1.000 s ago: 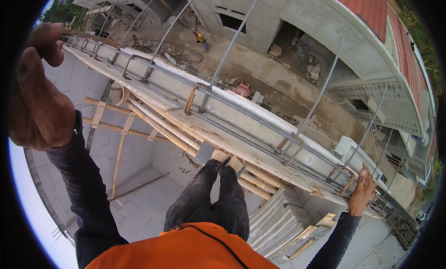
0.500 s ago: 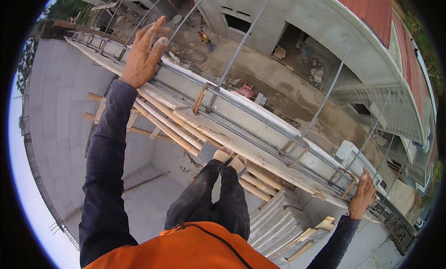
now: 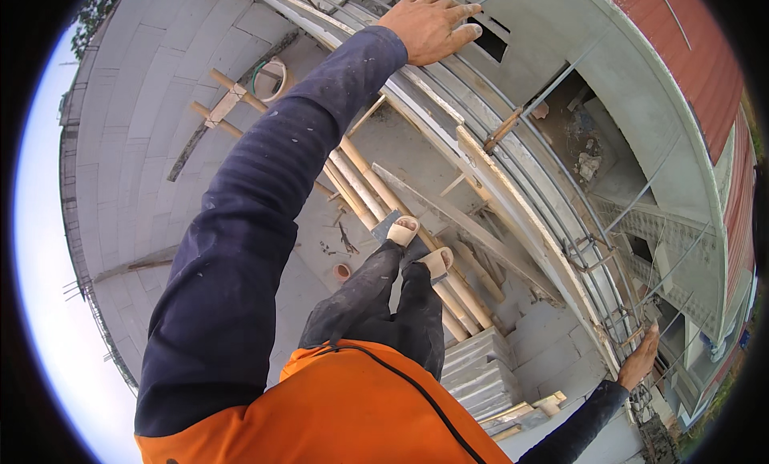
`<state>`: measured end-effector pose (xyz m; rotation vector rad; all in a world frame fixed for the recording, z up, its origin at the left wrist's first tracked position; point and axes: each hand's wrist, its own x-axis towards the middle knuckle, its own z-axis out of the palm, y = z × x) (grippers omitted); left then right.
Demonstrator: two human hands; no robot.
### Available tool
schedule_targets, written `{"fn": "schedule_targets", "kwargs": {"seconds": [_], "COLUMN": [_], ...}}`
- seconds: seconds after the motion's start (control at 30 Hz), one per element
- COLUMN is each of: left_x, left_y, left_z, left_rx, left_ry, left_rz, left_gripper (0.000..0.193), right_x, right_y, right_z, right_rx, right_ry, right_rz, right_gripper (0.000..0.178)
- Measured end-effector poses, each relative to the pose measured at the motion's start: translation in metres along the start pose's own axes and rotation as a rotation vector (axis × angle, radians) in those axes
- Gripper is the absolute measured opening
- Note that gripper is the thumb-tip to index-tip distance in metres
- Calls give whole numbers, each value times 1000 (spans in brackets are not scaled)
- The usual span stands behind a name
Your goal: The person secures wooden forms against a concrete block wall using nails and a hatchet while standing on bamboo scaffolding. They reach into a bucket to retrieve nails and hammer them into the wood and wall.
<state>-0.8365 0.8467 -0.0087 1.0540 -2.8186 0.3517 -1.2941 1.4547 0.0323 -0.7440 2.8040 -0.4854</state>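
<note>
My left hand (image 3: 432,25) is open, fingers spread, over the far end of a long steel rebar cage (image 3: 553,172). Whether it touches the bars, I cannot tell. Lower down on the right, my right hand (image 3: 639,358) is beside the near end of the same cage. Its fingers look stretched out, with the palm side hidden. A small grey piece (image 3: 650,310) shows just above its fingertips. Pale form boards (image 3: 529,216) run along the cage, and a rusty-brown tie piece (image 3: 503,131) crosses the bars. Thin upright rods (image 3: 573,68) rise from it.
I stand in sandals on bamboo poles (image 3: 364,172) high above a floor. A loose plank (image 3: 465,232) slants below the boards. Stacked grey blocks (image 3: 481,368) stand at lower right. A block wall (image 3: 136,144) rises left; a building with red roofing (image 3: 665,48) stands beyond the cage.
My left hand has swung right, across to the cage's upper part. My right hand has shifted slightly down and right. The view has turned, showing more of the floor and poles.
</note>
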Motion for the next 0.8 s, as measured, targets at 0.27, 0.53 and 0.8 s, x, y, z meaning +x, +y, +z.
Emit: {"fn": "schedule_targets", "kwargs": {"seconds": [0.27, 0.53, 0.8], "left_x": [-1, -98, -498], "left_y": [14, -28, -98], "left_z": [-48, -76, 52], "left_rx": [-364, -935, -1062], "left_ry": [-76, 618, -342], "left_rz": [-79, -278, -852], "left_gripper": [69, 52, 59], "right_x": [-18, -106, -227], "right_y": [-6, -290, -702], "right_z": [-14, 44, 182], "right_rx": [-268, 88, 359], "right_ry": [339, 629, 97], "right_rz": [84, -245, -844], "right_gripper": [79, 70, 71]}}
